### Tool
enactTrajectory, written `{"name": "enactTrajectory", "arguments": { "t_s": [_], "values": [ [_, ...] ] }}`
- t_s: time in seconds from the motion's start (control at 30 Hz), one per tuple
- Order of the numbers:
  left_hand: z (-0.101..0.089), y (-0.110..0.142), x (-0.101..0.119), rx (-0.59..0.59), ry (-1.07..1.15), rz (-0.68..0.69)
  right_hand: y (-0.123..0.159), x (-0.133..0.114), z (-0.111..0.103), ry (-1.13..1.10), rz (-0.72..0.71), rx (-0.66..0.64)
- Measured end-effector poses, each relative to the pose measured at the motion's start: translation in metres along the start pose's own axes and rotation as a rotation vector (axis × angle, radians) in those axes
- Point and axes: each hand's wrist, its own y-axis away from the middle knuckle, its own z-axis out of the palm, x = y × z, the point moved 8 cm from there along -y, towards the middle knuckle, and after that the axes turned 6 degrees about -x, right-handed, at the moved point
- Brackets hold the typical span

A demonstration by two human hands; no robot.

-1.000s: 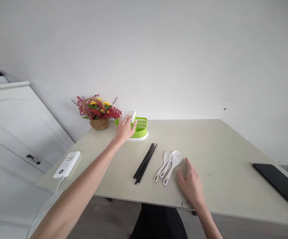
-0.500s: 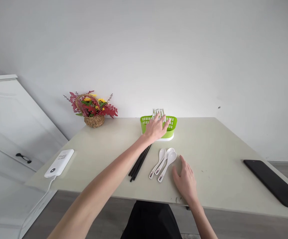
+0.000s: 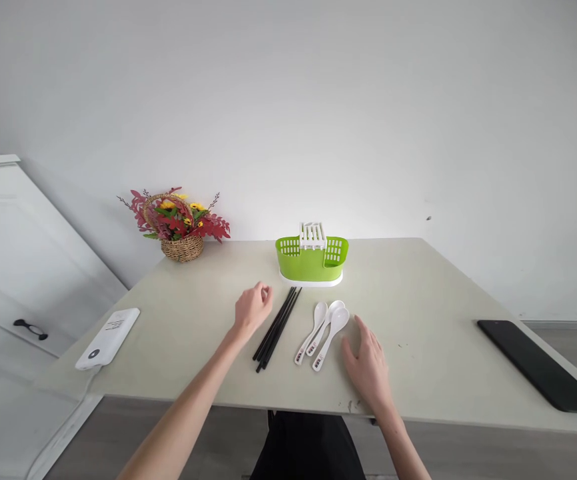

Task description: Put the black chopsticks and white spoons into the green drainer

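My left hand (image 3: 253, 308) is just left of several black chopsticks (image 3: 277, 330), apart from them, its fingers curled in with nothing seen in them. To the right of the chopsticks lie three white spoons (image 3: 339, 320), handles toward me, two of them overlapping. Beside the spoons my right hand (image 3: 367, 363) rests on the table, thumb and fingers apart, holding nothing. Behind the chopsticks and spoons stands a green cutlery basket (image 3: 298, 267) on a white base, with a white slatted piece (image 3: 313, 235) across its middle.
A wicker basket of artificial flowers (image 3: 182, 249) stands at the back left of the table (image 3: 408, 287). A white power bank (image 3: 108, 338) with a cable lies at the left edge, a black phone (image 3: 538, 363) at the right. A white cabinet (image 3: 23, 260) adjoins the left side.
My left hand has moved back from the green basket, down and left to beside the chopsticks, and its spread fingers have curled. My right hand stays by the spoons. The view has shifted slightly.
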Motion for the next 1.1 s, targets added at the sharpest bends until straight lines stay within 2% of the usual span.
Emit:
{"name": "enactTrajectory", "arguments": {
  "t_s": [0.07, 0.13, 0.3, 0.43, 0.6, 1.1],
  "values": [
    [0.016, 0.022, -0.019, -0.047, 0.01, -0.022, 0.0, -0.001, -0.001, -0.002, -0.009, 0.002],
    [0.025, 0.042, -0.028, -0.061, 0.023, 0.008, 0.001, -0.002, -0.002, -0.001, -0.02, 0.004],
    [0.024, 0.068, -0.027, -0.076, 0.134, 0.103, 0.002, -0.003, -0.003, 0.019, -0.01, -0.008],
    [0.024, 0.073, -0.025, -0.101, 0.17, 0.137, 0.003, -0.002, -0.004, 0.034, -0.001, -0.011],
    [0.025, 0.075, -0.023, -0.078, 0.122, 0.166, 0.003, -0.002, -0.003, 0.038, -0.016, -0.007],
    [0.031, 0.071, -0.028, -0.088, 0.116, 0.08, 0.005, 0.001, -0.004, 0.052, -0.011, -0.003]
  ]
}}
